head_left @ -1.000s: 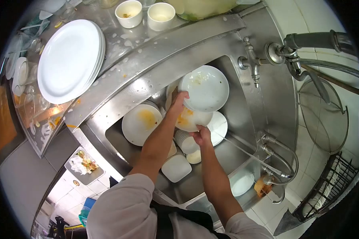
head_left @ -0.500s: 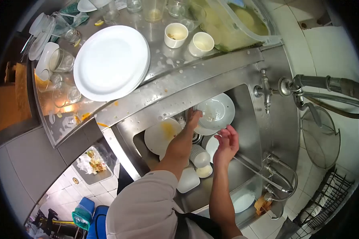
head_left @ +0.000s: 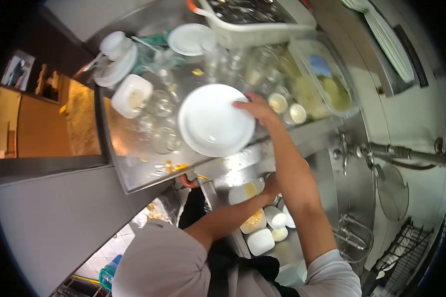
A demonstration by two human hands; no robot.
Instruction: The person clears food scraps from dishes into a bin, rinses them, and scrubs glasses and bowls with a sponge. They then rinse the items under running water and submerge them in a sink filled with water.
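Note:
My right hand [head_left: 258, 110] reaches over the counter to a stack of round white plates [head_left: 210, 121]. Its thumb lies on the top plate and the fingers are at the right rim, closed on it. My left hand [head_left: 271, 187] is low in the sink, beside a stained white plate [head_left: 240, 193]; its fingers are hidden behind my right forearm. Near it in the sink are a white dish with orange food bits [head_left: 254, 222], a stack of white cups [head_left: 275, 218] and a white square bowl [head_left: 260, 241].
Drinking glasses [head_left: 164, 140] and a square dish [head_left: 132, 96] stand left of the plates. Two small cups [head_left: 296, 114] and a clear plastic tub [head_left: 327, 84] are right. A cutlery-filled basin [head_left: 260, 35] sits behind. Taps [head_left: 345, 153] project from the right wall.
My right hand has left the sink and taken hold of the plate rim on the counter. My left hand remains in the sink. The view has tilted toward the counter's back.

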